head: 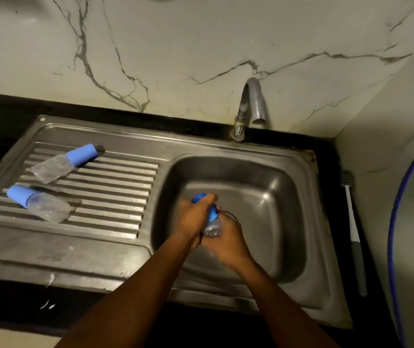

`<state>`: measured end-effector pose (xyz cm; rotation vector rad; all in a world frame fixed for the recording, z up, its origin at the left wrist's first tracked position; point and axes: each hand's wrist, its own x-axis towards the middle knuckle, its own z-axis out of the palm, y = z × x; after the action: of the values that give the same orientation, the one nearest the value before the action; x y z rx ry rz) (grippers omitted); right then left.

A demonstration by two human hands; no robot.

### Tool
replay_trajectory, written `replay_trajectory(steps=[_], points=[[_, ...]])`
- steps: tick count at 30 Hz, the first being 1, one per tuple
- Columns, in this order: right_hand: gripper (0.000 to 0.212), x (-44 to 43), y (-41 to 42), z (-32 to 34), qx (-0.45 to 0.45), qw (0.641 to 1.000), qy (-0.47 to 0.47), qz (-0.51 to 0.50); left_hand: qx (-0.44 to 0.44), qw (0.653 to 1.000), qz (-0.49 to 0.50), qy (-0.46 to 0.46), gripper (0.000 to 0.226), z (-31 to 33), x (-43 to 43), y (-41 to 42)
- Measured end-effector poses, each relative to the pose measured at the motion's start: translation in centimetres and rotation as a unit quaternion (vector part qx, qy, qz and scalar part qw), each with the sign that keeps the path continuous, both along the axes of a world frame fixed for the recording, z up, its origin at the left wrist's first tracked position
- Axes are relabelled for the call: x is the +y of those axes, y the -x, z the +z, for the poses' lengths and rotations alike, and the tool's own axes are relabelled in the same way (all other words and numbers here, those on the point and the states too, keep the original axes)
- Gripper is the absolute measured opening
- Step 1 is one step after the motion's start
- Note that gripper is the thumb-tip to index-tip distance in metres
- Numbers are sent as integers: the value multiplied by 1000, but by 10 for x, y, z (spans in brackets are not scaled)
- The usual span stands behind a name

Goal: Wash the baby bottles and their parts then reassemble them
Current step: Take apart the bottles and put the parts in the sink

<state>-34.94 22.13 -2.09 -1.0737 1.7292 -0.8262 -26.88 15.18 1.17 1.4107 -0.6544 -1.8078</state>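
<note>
— Well, what lies on the ribbed steel draining board point(105, 187)?
— Two clear plastic baby bottles with blue caps, on their sides and apart: the far bottle point(63, 163) and the near bottle point(37, 203).
— And the third?
— The held bottle point(213, 226), same make, is low over the steel sink basin point(276, 197). The left hand point(195, 217) is curled round its cap and the right hand point(228, 244) is wrapped about its clear body.
— How will it handle?
— Light, thin-walled and slick when wet, I'd judge. Grip the body and twist the cap.
— What's unclear?
— Blur and fingers hide the joint. The curved metal tap point(253, 101) shows no stream. A white-and-grey bottle brush point(351, 217) lies on the right. A blue hose point(390, 234) is cut off at the edge.
</note>
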Motion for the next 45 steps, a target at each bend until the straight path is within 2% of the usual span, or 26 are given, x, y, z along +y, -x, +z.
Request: replay_trajectory(steps=[1,2,3,7,9,11,13,15,17,18,21,23,25,30,31,34,38,39,40,41,42,43,44,45], points=[[39,3,4,-5,67,998,-4,9,6,999,47,-8,10,-3,-4,0],[39,8,9,-13,90,996,-7,4,11,997,77,-17,9,-10,-12,-2],[37,14,12,-20,76,997,-7,-9,9,996,81,-30,10,-15,-19,-6],[33,25,23,-41,16,998,-14,-55,7,989,-24,-143,30,-52,-40,-29],[32,25,27,-47,0,997,-27,-71,-14,979,-58,-196,23,-71,-39,-34],[32,27,32,-54,-6,996,-44,-80,-128,963,-125,-199,16,-93,-36,-39],[34,28,36,-60,-6,996,-47,-81,-275,918,-240,-153,20,-111,-33,-44],[35,25,40,-65,-7,995,-45,-87,-387,858,-320,-109,42,-122,-32,-46],[37,23,43,-68,-11,995,-40,-87,-467,793,-383,-82,60,-126,-32,-47],[39,23,44,-71,-13,996,-41,-84,-485,770,-408,-76,62,-128,-32,-46],[40,25,46,-77,-21,995,-36,-87,-515,719,-463,-64,56,-136,-27,-43],[41,25,46,-79,-28,995,-32,-94,-521,706,-474,-71,42,-141,-24,-43],[42,25,46,-79,-38,994,-28,-101,-513,709,-478,-72,29,-143,-23,-44],[41,25,46,-79,-45,993,-23,-107,-500,729,-467,13,45,-147,-20,-46],[41,25,46,-79,-48,993,-24,-106,-507,717,-476,42,45,-147,-20,-48],[41,26,46,-78,-49,994,-23,-94,-534,650,-533,88,46,-150,-14,-52],[37,26,47,-77,-81,991,-35,-102,-549,611,-562,95,53,-146,-7,-52],[37,25,47,-75,-110,988,-47,-101,-550,612,-559,105,59,-141,-7,-50],[36,25,47,-72,-142,983,-63,-95,-545,633,-536,123,61,-135,-8,-46],[34,24,47,-69,-176,977,-80,-84,-520,687,-488,141,60,-130,-9,-41],[34,22,46,-63,-211,970,-96,-72,-462,767,-421,142,53,-120,-9,-36],[35,20,44,-57,-248,961,-108,-60,-355,863,-344,103,40,-106,-8,-30],[39,18,42,-50,-290,949,-114,-48,-201,937,-286,30,24,-89,-5,-25],[44,16,40,-44,-336,934,-115,-37,-39,961,-270,-49,22,-75,0,-22]])
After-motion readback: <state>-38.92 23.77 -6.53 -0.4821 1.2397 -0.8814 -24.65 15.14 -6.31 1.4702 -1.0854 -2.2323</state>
